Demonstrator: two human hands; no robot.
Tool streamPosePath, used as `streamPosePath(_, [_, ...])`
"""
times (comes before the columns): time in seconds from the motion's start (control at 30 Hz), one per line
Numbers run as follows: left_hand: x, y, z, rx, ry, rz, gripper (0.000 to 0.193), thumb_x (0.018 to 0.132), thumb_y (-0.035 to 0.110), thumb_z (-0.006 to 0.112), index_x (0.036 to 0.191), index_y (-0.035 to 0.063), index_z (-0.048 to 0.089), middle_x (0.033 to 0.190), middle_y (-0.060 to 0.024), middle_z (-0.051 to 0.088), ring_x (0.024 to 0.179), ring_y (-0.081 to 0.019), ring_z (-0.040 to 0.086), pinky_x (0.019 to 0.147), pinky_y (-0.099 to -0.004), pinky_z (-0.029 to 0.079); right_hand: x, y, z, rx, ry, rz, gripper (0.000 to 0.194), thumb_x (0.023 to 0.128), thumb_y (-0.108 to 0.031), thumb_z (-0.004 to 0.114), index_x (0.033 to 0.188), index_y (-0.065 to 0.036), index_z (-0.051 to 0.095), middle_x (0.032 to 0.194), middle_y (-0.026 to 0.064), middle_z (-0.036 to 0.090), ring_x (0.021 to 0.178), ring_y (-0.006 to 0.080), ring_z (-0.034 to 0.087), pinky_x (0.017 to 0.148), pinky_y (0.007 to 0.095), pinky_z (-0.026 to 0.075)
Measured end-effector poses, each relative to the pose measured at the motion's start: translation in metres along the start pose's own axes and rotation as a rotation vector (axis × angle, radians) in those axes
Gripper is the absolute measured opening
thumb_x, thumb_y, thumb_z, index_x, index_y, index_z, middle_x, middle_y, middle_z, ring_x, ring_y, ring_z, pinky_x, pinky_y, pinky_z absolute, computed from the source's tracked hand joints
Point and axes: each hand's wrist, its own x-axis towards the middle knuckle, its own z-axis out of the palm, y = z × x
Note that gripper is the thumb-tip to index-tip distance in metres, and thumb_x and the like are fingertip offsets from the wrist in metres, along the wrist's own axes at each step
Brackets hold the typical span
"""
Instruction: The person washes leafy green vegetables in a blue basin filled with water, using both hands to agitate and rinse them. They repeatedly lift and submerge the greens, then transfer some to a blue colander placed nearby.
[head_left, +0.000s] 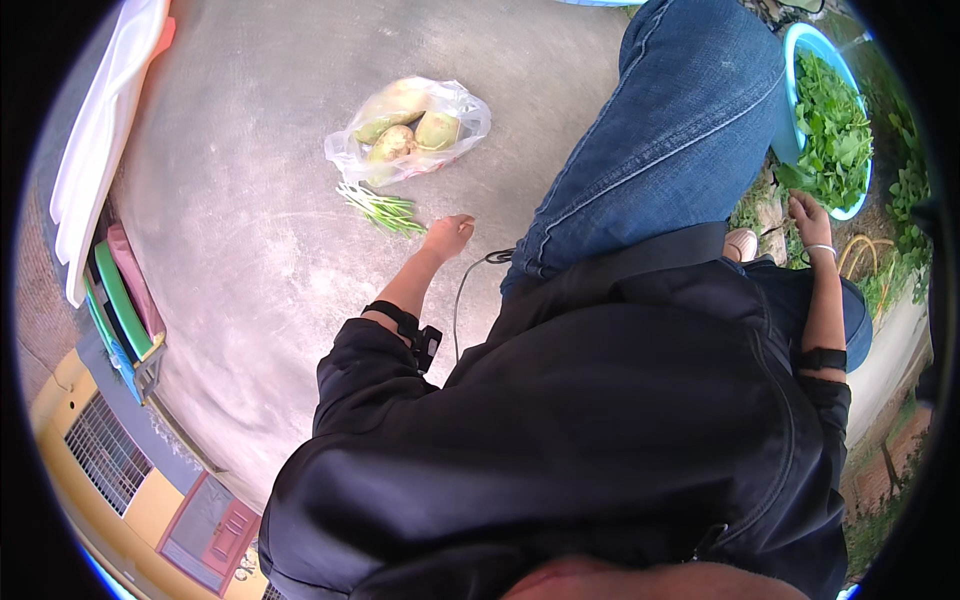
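My left hand (450, 234) is over the grey concrete surface (247, 187), its fingers curled in, with nothing seen in them. Beside it lies a small bundle of spring onions (386, 210), white ends pointing away from the hand. Past the bundle sits a clear plastic bag (469, 120) with several pale green root vegetables (391, 142) in its open mouth. My right hand (810, 214), below a white bangle, is at the near rim of a light-blue plastic basin (787, 139) heaped with leafy greens (832, 127). A leaf shows by its fingertips; whether they grip it I cannot tell.
A thin black cable (499, 256) lies between my left arm and my jeans-clad leg (667, 142). White plastic stacked items (105, 142) and a green-edged object (124, 300) line the left side. Plants (907, 180) and a yellow hose (862, 244) are at the right.
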Motion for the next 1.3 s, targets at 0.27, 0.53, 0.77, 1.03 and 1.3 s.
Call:
streamPosePath(0.27, [0.0, 0.104, 0.028, -0.957, -0.587, -0.341, 0.031, 0.088, 0.027, 0.053, 0.104, 0.0008, 0.06, 0.096, -0.003, 0.063, 0.085, -0.0115, 0.058, 0.074, -0.0234, 0.045, -0.009, -0.015, -0.034, -0.051, -0.05, -0.166, 0.032, 0.088, -0.017, 0.058, 0.115, 0.0, 0.056, 0.096, 0.0049, 0.063, 0.084, 0.0106, 0.058, 0.076, 0.0249, 0.046])
streamPosePath(0.53, [0.071, 0.152, 0.026, -0.563, -0.974, -0.306, 0.035, 0.088, 0.027, 0.053, 0.112, 0.0012, 0.055, 0.103, -0.0028, 0.06, 0.092, -0.0119, 0.056, 0.078, -0.0253, 0.044, 0.018, -0.029, -0.064, 0.026, -0.106, -0.183, 0.032, 0.09, -0.016, 0.055, 0.118, 0.0, 0.054, 0.105, 0.007, 0.062, 0.094, 0.0117, 0.057, 0.084, 0.025, 0.044])
streamPosePath(0.77, [0.126, 0.212, 0.026, -0.158, -0.703, -0.285, 0.036, 0.088, 0.027, 0.053, 0.114, 0.0018, 0.054, 0.105, -0.0028, 0.06, 0.092, -0.012, 0.056, 0.078, -0.026, 0.043, 0.039, -0.006, -0.049, 0.253, -0.157, -0.047, 0.031, 0.09, -0.011, 0.055, 0.118, 0.002, 0.053, 0.108, 0.0072, 0.061, 0.098, 0.0121, 0.056, 0.087, 0.0249, 0.043])
streamPosePath(1.03, [0.196, 0.259, 0.015, 0.097, -0.493, -0.279, 0.038, 0.088, 0.028, 0.053, 0.116, 0.0024, 0.052, 0.107, -0.0029, 0.059, 0.094, -0.012, 0.055, 0.079, -0.0267, 0.043, 0.097, -0.021, -0.061, 0.344, -0.114, -0.01, 0.027, 0.088, -0.007, 0.056, 0.114, 0.0, 0.056, 0.103, 0.0088, 0.063, 0.092, 0.0137, 0.06, 0.081, 0.0254, 0.047])
streamPosePath(1.3, [0.217, 0.299, -0.03, 0.151, -0.388, -0.249, 0.039, 0.088, 0.028, 0.053, 0.118, 0.003, 0.05, 0.108, -0.003, 0.058, 0.095, -0.012, 0.055, 0.08, -0.0274, 0.043, 0.125, -0.03, -0.087, 0.304, 0.014, -0.034, 0.026, 0.082, -0.011, 0.062, 0.107, -0.003, 0.061, 0.091, 0.0112, 0.064, 0.076, 0.0165, 0.062, 0.071, 0.027, 0.049])
